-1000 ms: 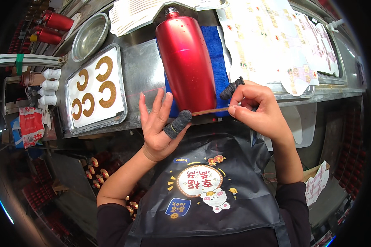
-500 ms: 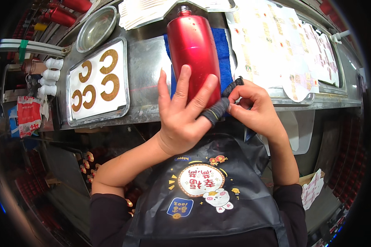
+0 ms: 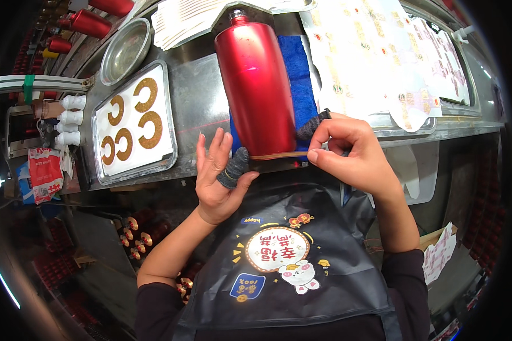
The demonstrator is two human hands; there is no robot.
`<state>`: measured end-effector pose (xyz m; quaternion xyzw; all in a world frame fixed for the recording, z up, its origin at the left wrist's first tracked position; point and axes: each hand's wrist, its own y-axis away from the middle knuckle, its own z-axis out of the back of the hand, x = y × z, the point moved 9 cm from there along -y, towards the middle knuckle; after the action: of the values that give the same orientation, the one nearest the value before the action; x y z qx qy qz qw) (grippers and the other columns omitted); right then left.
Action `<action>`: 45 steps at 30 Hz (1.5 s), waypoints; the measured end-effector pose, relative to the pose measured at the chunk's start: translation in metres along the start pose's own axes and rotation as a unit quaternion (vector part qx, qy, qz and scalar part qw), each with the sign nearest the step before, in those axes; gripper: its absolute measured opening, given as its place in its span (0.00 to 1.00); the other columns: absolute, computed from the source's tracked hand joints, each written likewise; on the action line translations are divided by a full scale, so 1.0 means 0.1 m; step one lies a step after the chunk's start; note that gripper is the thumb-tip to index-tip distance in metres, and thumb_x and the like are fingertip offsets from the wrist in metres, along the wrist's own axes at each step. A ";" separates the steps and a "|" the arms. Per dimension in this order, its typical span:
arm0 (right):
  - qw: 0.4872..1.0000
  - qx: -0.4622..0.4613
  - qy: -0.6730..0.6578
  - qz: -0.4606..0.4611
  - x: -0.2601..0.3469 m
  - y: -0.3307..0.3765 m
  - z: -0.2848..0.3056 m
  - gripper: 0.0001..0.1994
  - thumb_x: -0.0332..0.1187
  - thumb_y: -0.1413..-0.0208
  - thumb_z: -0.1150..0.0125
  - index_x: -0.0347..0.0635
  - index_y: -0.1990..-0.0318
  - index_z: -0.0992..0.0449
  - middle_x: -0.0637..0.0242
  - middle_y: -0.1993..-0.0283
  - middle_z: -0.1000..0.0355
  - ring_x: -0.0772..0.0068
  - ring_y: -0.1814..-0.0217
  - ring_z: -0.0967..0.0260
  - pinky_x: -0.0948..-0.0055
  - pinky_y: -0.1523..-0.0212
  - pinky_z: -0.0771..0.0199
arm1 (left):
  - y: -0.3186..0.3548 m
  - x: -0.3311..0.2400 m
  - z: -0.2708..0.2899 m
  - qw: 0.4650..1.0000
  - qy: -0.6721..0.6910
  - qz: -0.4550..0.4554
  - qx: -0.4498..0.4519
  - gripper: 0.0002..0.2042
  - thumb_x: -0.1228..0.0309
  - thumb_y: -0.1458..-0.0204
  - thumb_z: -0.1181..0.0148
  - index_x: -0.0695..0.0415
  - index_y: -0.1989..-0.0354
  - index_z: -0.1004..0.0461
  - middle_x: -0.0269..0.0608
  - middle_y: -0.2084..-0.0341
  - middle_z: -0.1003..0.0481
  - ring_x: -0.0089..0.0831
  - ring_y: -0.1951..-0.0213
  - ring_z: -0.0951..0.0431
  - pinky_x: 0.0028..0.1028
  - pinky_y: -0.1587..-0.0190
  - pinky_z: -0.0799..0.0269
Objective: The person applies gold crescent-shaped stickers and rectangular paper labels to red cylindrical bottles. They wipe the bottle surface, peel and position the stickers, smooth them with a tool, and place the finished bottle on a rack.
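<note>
Metal bench (image 3: 195,85) carries a blue towel (image 3: 302,77), with the red bottle (image 3: 255,94) lying on it, neck away from the person and base at the near edge. A narrow brown strip (image 3: 276,155) runs across the base. Left hand (image 3: 213,179): open, fingers spread, grasping nothing; its dark finger cover (image 3: 234,169) is at the base's left corner, contact probable. Right hand (image 3: 350,150): thumb and forefinger closed together, apparently pinching the strip's right end. Risks, in judgement: uneven tension could skew or wrinkle the strip; a sideways push could roll the bottle, its rounded body having no visible side stop.
</note>
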<state>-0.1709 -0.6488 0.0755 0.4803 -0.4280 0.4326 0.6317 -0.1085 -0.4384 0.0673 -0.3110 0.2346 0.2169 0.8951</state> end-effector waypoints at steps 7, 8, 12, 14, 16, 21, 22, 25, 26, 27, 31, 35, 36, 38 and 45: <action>1.000 -0.012 -0.026 -0.010 -0.09 0.00 0.05 0.06 0.27 0.51 0.34 0.37 0.74 0.25 0.78 0.74 0.38 0.91 0.76 0.46 0.84 0.75 0.50 | -0.03 -0.04 -0.03 1.000 -0.013 -0.013 0.013 0.21 0.73 0.58 0.25 0.61 0.54 0.20 0.54 0.36 0.32 0.60 0.35 0.34 0.65 0.34 0.53; 0.999 -0.009 -0.047 -0.022 -0.13 -0.01 0.04 0.06 0.27 0.51 0.34 0.37 0.74 0.25 0.78 0.74 0.37 0.92 0.75 0.45 0.84 0.75 0.49 | -0.04 -0.06 -0.03 0.999 -0.020 -0.026 0.015 0.20 0.73 0.59 0.25 0.60 0.54 0.19 0.54 0.36 0.32 0.60 0.35 0.34 0.65 0.34 0.53; 0.997 0.009 -0.065 -0.034 -0.22 -0.05 0.01 0.03 0.25 0.47 0.37 0.35 0.71 0.24 0.75 0.69 0.29 0.92 0.75 0.40 0.84 0.75 0.42 | -0.11 -0.14 -0.02 0.996 -0.042 -0.067 0.030 0.22 0.75 0.58 0.26 0.58 0.51 0.21 0.55 0.35 0.34 0.60 0.34 0.36 0.66 0.33 0.56; 0.996 0.014 -0.083 -0.028 -0.23 -0.06 -0.01 0.04 0.25 0.47 0.37 0.35 0.71 0.24 0.76 0.69 0.29 0.93 0.75 0.41 0.85 0.76 0.43 | -0.13 -0.17 -0.02 0.994 -0.056 -0.083 0.035 0.22 0.76 0.57 0.27 0.57 0.50 0.21 0.56 0.34 0.35 0.60 0.33 0.37 0.67 0.33 0.57; 0.995 0.011 -0.090 -0.040 -0.26 -0.07 -0.01 0.04 0.25 0.47 0.37 0.36 0.72 0.25 0.77 0.71 0.31 0.93 0.75 0.42 0.86 0.75 0.44 | -0.16 -0.21 -0.01 0.992 -0.074 -0.095 0.036 0.21 0.77 0.58 0.27 0.55 0.51 0.20 0.56 0.35 0.35 0.59 0.33 0.36 0.67 0.33 0.57; 0.995 0.006 -0.087 -0.040 -0.29 -0.09 -0.03 0.04 0.24 0.48 0.36 0.37 0.72 0.25 0.79 0.71 0.36 0.94 0.73 0.43 0.86 0.73 0.46 | -0.31 -0.35 0.03 0.984 -0.128 -0.121 0.023 0.16 0.70 0.59 0.30 0.47 0.58 0.16 0.48 0.37 0.30 0.59 0.36 0.32 0.67 0.34 0.55; 0.996 0.006 -0.079 -0.040 -0.29 -0.09 -0.03 0.04 0.24 0.48 0.36 0.37 0.72 0.25 0.79 0.70 0.36 0.94 0.73 0.43 0.86 0.73 0.46 | -0.35 -0.39 0.04 0.983 -0.136 -0.125 0.017 0.14 0.67 0.59 0.32 0.45 0.60 0.16 0.44 0.38 0.28 0.59 0.38 0.30 0.68 0.35 0.54; 0.998 0.003 -0.059 -0.031 -0.28 -0.10 -0.04 0.04 0.24 0.48 0.35 0.37 0.72 0.25 0.78 0.68 0.36 0.94 0.73 0.43 0.86 0.73 0.46 | -0.46 -0.51 0.01 0.975 -0.170 -0.138 0.037 0.10 0.67 0.61 0.34 0.46 0.67 0.16 0.42 0.40 0.26 0.60 0.37 0.31 0.69 0.35 0.56; 0.998 0.002 -0.052 -0.027 -0.28 -0.10 -0.05 0.04 0.24 0.49 0.35 0.37 0.72 0.25 0.78 0.67 0.36 0.94 0.73 0.43 0.86 0.73 0.46 | -0.49 -0.54 -0.02 0.975 -0.168 -0.136 0.043 0.10 0.68 0.61 0.35 0.47 0.68 0.16 0.42 0.40 0.26 0.61 0.37 0.32 0.69 0.35 0.56; 0.999 -0.001 -0.046 -0.024 -0.27 -0.10 -0.05 0.04 0.24 0.49 0.35 0.37 0.72 0.24 0.77 0.67 0.37 0.94 0.73 0.43 0.86 0.74 0.46 | -0.51 -0.57 -0.06 0.975 -0.166 -0.136 0.049 0.09 0.68 0.62 0.36 0.48 0.69 0.16 0.41 0.41 0.26 0.62 0.36 0.32 0.69 0.35 0.56; 0.999 -0.008 -0.033 -0.011 -0.22 -0.09 -0.06 0.04 0.26 0.48 0.35 0.36 0.71 0.24 0.75 0.67 0.35 0.91 0.76 0.43 0.84 0.76 0.46 | -0.60 -0.51 -0.10 0.986 -0.131 -0.100 -0.003 0.13 0.69 0.59 0.31 0.52 0.62 0.16 0.43 0.41 0.25 0.57 0.34 0.35 0.66 0.35 0.51; 1.000 -0.006 -0.006 0.008 -0.16 -0.08 -0.07 0.04 0.26 0.49 0.34 0.38 0.72 0.23 0.78 0.69 0.39 0.93 0.77 0.48 0.84 0.77 0.52 | -0.52 -0.28 -0.05 0.997 -0.033 -0.040 -0.049 0.25 0.72 0.62 0.23 0.56 0.51 0.19 0.48 0.40 0.27 0.53 0.33 0.34 0.62 0.36 0.46; 1.000 -0.003 -0.009 0.010 -0.14 -0.07 -0.08 0.03 0.26 0.49 0.34 0.38 0.72 0.23 0.78 0.69 0.39 0.93 0.77 0.48 0.84 0.77 0.53 | -0.46 -0.23 -0.03 0.998 -0.004 -0.030 -0.054 0.25 0.73 0.62 0.23 0.58 0.50 0.19 0.50 0.39 0.28 0.55 0.34 0.34 0.63 0.35 0.46; 0.999 -0.006 -0.030 -0.009 -0.15 -0.06 -0.08 0.04 0.26 0.50 0.33 0.39 0.72 0.23 0.78 0.70 0.39 0.92 0.77 0.48 0.84 0.77 0.53 | -0.35 -0.16 -0.01 0.999 0.001 -0.003 -0.043 0.24 0.74 0.61 0.24 0.60 0.50 0.20 0.53 0.38 0.29 0.58 0.35 0.34 0.64 0.35 0.47; 1.000 -0.009 -0.009 0.017 0.00 0.05 0.00 0.05 0.26 0.51 0.34 0.38 0.73 0.24 0.78 0.72 0.39 0.92 0.76 0.48 0.83 0.75 0.52 | -0.06 -0.12 0.01 0.999 -0.037 -0.023 0.007 0.21 0.77 0.61 0.25 0.58 0.54 0.18 0.54 0.37 0.31 0.61 0.36 0.33 0.65 0.35 0.50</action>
<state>-0.1761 -0.6484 0.0766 0.4713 -0.4452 0.4351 0.6248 -0.1146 -0.4452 0.0773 -0.3020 0.1959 0.2054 0.9101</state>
